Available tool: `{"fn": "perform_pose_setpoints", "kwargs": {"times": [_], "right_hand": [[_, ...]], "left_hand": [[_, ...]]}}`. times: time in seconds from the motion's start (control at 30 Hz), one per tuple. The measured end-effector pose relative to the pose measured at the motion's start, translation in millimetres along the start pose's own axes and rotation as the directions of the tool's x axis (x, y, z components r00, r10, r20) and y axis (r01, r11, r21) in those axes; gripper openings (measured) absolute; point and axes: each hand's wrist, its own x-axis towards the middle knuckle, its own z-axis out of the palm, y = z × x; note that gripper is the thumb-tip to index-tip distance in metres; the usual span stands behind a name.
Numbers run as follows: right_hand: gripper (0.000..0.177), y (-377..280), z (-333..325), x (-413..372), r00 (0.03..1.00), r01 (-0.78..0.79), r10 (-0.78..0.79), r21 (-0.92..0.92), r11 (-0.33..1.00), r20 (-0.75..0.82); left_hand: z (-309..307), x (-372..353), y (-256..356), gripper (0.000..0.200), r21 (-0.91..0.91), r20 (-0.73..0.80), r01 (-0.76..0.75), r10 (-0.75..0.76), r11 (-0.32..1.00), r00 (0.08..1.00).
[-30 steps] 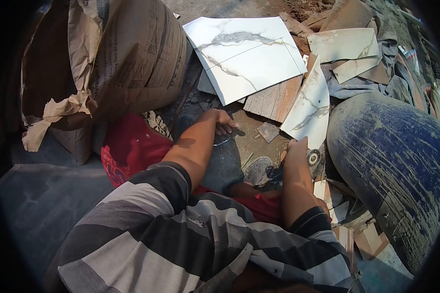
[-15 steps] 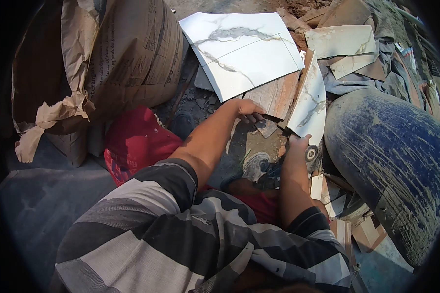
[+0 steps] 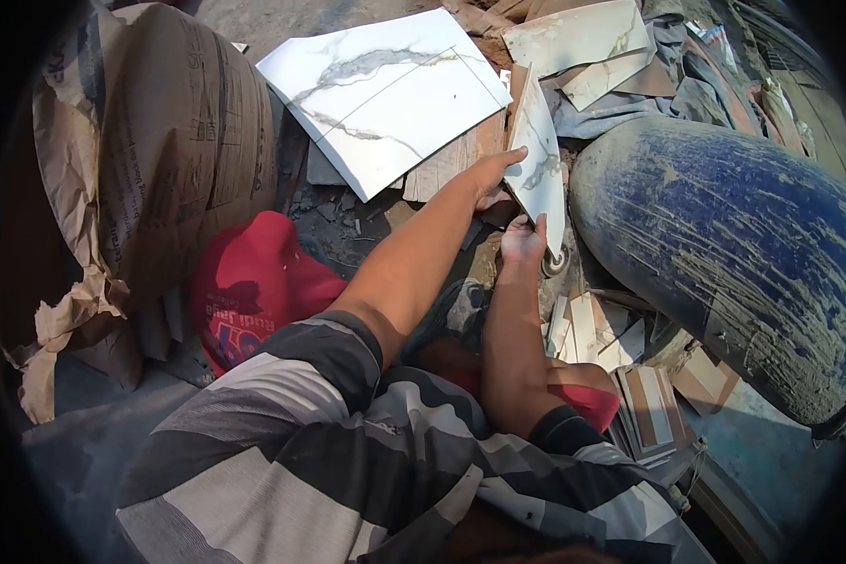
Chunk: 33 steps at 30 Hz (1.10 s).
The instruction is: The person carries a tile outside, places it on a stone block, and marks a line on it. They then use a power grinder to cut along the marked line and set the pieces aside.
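A narrow, pointed offcut of white marble-patterned tile (image 3: 539, 174) is tilted up between my hands. My left hand (image 3: 492, 179) is closed on its left edge, thumb on the glossy face and fingers hidden beneath. Lower down, my right hand (image 3: 524, 241) grips the near end of the same offcut, its fingers curled at the edge. To the left lies a large white tile (image 3: 385, 99) with grey veins and thin straight lines drawn across it. It rests partly over a wood-patterned tile (image 3: 444, 167). A small round wheel-like part (image 3: 556, 261) shows just beyond my right hand.
A big brown paper sack (image 3: 183, 122), torn open, stands at the left. On the right lies a blue, mortar-crusted rounded container (image 3: 714, 254). Broken tile pieces (image 3: 583, 42) and grey cloth (image 3: 620, 108) lie at the back, with tile strips (image 3: 649, 404) at lower right.
My left hand has moved from above the ground onto the tile offcut and closed on it. My right hand still holds its near end. The whole view has shifted.
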Motion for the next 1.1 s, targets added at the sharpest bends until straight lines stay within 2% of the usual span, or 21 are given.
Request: {"fn": "perform_pose_setpoints", "kwargs": {"times": [0.07, 0.13, 0.2, 0.27, 0.3, 0.33, 0.4, 0.43, 0.47, 0.5, 0.53, 0.57, 0.6, 0.67, 0.73, 0.8, 0.87, 0.93, 1.0, 1.07, 1.1], "right_hand": [[0.023, 0, 10, -14, 1.000, -0.011, 0.011, -0.017, 1.000, 0.028], [0.023, -5, 19, -18, 0.998, 0.003, -0.002, -0.024, 1.000, 0.064], [0.024, -11, 31, -33, 0.995, 0.019, -0.016, -0.032, 0.999, 0.097], [0.034, -17, 56, -51, 0.999, -0.050, 0.046, -0.216, 0.975, -0.024], [0.049, -24, 62, -57, 0.982, -0.170, 0.132, -0.324, 0.931, -0.134], [0.049, -33, 66, -65, 0.984, -0.157, 0.122, -0.300, 0.941, -0.133], [0.060, -54, 71, -74, 0.966, -0.252, 0.197, -0.770, 0.586, -0.166], [0.068, -57, 75, -70, 0.989, -0.144, 0.031, -0.877, 0.458, -0.146], [0.068, -59, 83, -68, 0.989, -0.136, 0.019, -0.874, 0.467, -0.143], [0.071, -58, 93, -70, 0.950, 0.223, -0.242, -0.971, 0.089, 0.196], [0.074, -56, 104, -71, 0.754, 0.454, -0.330, -0.814, -0.362, 0.567], [0.082, -53, 114, -66, 0.804, 0.491, -0.286, -0.853, -0.175, 0.521], [0.082, -51, 117, -54, 0.796, 0.497, -0.301, -0.851, -0.169, 0.524], [0.084, -48, 124, -31, 0.914, 0.347, -0.195, -0.935, -0.074, 0.355], [0.082, -73, 152, -56, 0.936, 0.300, -0.183, -0.953, -0.036, 0.301], [0.078, -118, 163, -87, 0.923, 0.384, 0.018, -0.914, -0.129, 0.385], [0.070, -156, 160, -123, 0.857, 0.512, 0.069, -0.859, -0.015, 0.510], [0.055, -191, 160, -189, 0.795, 0.598, -0.007, -0.785, -0.159, 0.607], [0.055, -221, 130, -240, 0.774, 0.608, -0.030, -0.757, -0.240, 0.632], [0.054, -244, 110, -294, 0.887, 0.436, -0.063, -0.876, -0.206, 0.456], [0.052, -247, 96, -314, 0.892, 0.395, -0.140, -0.892, -0.221, 0.430]], "left_hand": [[-2, -2, 11, 0.049, -0.048, -0.009, 0.007, -0.007, 0.999, 1.000], [-1, -4, 20, 0.044, 0.033, -0.037, 0.009, -0.007, 0.999, 0.999], [7, -10, 32, 0.041, 0.257, -0.075, 0.008, 0.012, 0.966, 0.997], [21, -20, 41, 0.048, 0.297, -0.027, -0.049, 0.059, 0.954, 0.998], [25, -22, 46, 0.054, 0.367, 0.039, -0.150, 0.145, 0.918, 0.989], [30, -24, 52, 0.060, 0.429, 0.113, -0.249, 0.222, 0.868, 0.969], [41, -22, 64, 0.068, 0.523, 0.146, -0.302, 0.265, 0.797, 0.953], [45, -21, 73, 0.069, 0.688, 0.148, -0.309, 0.290, 0.656, 0.946], [52, -22, 80, 0.070, 0.818, 0.152, -0.300, 0.319, 0.491, 0.936], [65, -32, 82, 0.070, 0.791, 0.149, -0.328, 0.358, 0.516, 0.922], [68, -31, 83, 0.070, 0.793, 0.159, -0.331, 0.350, 0.511, 0.923], [69, -27, 89, 0.069, 0.797, 0.178, -0.354, 0.370, 0.490, 0.912], [72, -20, 96, 0.068, 0.799, 0.197, -0.379, 0.393, 0.466, 0.898], [86, -10, 112, 0.064, 0.802, 0.203, -0.401, 0.429, 0.443, 0.880], [109, -7, 138, 0.059, 0.777, 0.075, -0.255, 0.318, 0.575, 0.945], [105, 35, 161, 0.053, 0.778, 0.143, -0.288, 0.289, 0.558, 0.947], [123, 59, 183, 0.054, 0.764, 0.219, -0.313, 0.229, 0.564, 0.948], [144, 88, 202, 0.055, 0.794, 0.263, -0.316, 0.175, 0.519, 0.949], [164, 121, 221, 0.056, 0.814, 0.307, -0.330, 0.128, 0.477, 0.943], [172, 159, 239, 0.059, 0.773, 0.337, -0.323, 0.078, 0.546, 0.938], [169, 192, 250, 0.061, 0.808, 0.297, -0.261, 0.017, 0.528, 0.955]]}}
